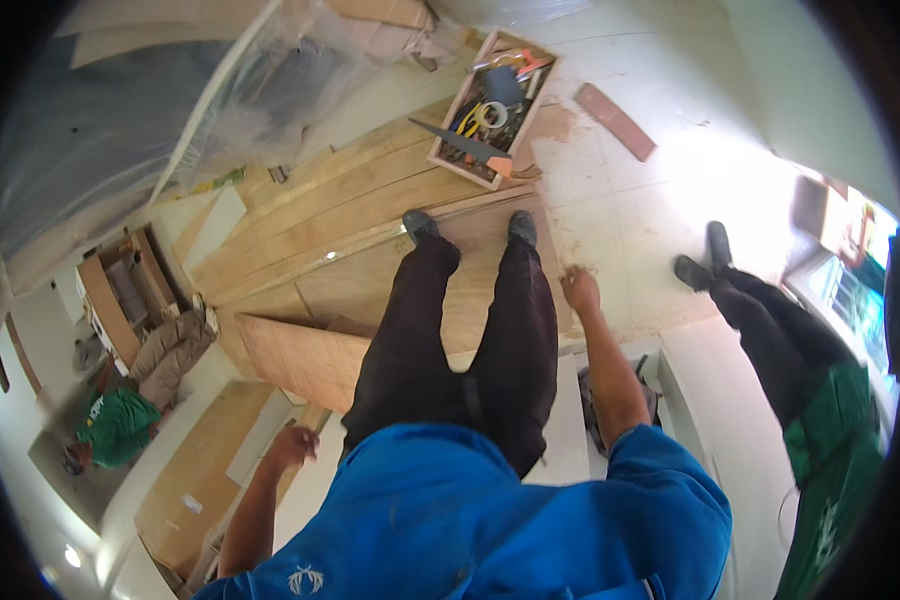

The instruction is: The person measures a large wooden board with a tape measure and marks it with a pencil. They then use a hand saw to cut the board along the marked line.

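My left hand (293, 447) hangs low at my left side, holding nothing, with its fingers loosely bent and a little apart. Beside it lies a large flat tan cardboard or wooden panel (202, 470). My right hand (581, 290) is out at my right, fingers curled in and nothing visible inside. It hovers over the pale tiled floor (610, 230), near the edge of a plywood sheet (480, 250). My shoes rest on the plywood. Beyond them stands a wooden tool tray (493, 182) with a handsaw (460, 138), a tape roll (491, 115) and yellow-handled pliers (467, 118).
A reddish-brown board (616, 122) lies right of the tray. One person in green (835, 430) is at the right; another (120, 425) is at the left near a wooden drawer box (110, 300). Clear plastic sheeting (240, 110) covers things at far left. A plywood piece (300, 358) stands by my left leg.
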`<state>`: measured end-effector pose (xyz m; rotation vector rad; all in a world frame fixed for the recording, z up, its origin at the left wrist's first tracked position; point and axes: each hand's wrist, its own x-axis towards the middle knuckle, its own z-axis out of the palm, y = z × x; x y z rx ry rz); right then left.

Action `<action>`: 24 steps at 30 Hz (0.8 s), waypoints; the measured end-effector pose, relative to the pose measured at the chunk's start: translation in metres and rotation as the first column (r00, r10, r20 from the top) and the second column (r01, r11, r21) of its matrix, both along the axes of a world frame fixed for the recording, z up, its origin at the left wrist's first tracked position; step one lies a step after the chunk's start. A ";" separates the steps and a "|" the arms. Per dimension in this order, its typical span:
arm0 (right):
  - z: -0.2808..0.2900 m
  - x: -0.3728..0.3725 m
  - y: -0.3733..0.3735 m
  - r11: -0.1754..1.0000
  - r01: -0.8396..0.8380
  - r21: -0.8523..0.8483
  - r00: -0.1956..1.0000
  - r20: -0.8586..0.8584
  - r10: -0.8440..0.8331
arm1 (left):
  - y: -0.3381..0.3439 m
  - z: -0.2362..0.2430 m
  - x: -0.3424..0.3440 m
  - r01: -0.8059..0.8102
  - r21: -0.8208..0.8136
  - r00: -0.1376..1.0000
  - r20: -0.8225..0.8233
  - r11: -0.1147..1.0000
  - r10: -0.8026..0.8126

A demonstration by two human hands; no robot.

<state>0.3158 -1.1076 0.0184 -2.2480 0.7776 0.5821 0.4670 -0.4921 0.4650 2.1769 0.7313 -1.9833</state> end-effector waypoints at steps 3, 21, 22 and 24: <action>-0.097 0.113 -0.027 0.996 -0.083 0.015 0.995 -0.050 0.083 | 0.043 -0.015 -0.063 -0.362 -0.178 0.932 -0.068 0.915 0.355; -0.149 0.251 -0.001 0.620 -0.583 0.526 0.718 -0.024 0.695 | -0.065 -0.169 -0.064 -0.154 -0.237 0.873 0.422 0.959 0.245; -0.144 0.217 -0.010 0.489 -0.614 0.620 0.733 0.217 0.645 | -0.084 -0.169 -0.058 -0.175 -0.391 0.813 0.460 0.904 0.357; 0.012 0.229 0.039 0.515 -0.324 0.794 0.736 -0.130 0.664 | -0.138 -0.180 -0.056 -0.090 -0.608 0.696 0.529 0.789 0.486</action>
